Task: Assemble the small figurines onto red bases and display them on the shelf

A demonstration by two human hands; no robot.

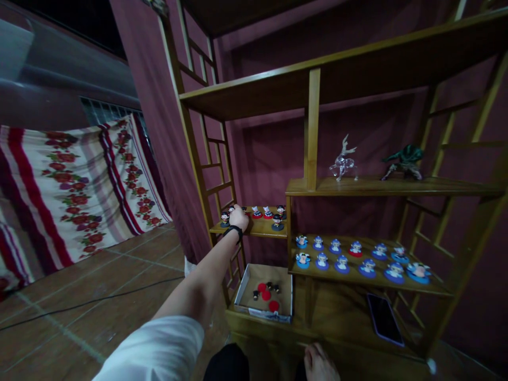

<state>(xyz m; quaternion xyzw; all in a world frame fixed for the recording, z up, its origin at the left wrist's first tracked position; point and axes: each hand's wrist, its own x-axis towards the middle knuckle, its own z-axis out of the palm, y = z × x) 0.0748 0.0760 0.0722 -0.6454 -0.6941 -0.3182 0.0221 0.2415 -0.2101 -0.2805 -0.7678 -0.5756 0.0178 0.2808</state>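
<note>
My left arm stretches out to a small wooden shelf (260,228) at the left of the rack. My left hand (238,217) is closed there among several small figurines on red and dark bases (277,222); what its fingers hold is hidden. My right hand (319,362) rests low at the bottom edge, on the lowest shelf board, fingers only partly visible.
A cardboard box (265,292) with red discs and small dark pieces sits below. Several blue-based figurines (359,259) line the middle shelf. A phone (384,318) lies on the bottom board. A glass deer (343,161) and a green figure (405,161) stand higher. Floral cloth (75,190) hangs left.
</note>
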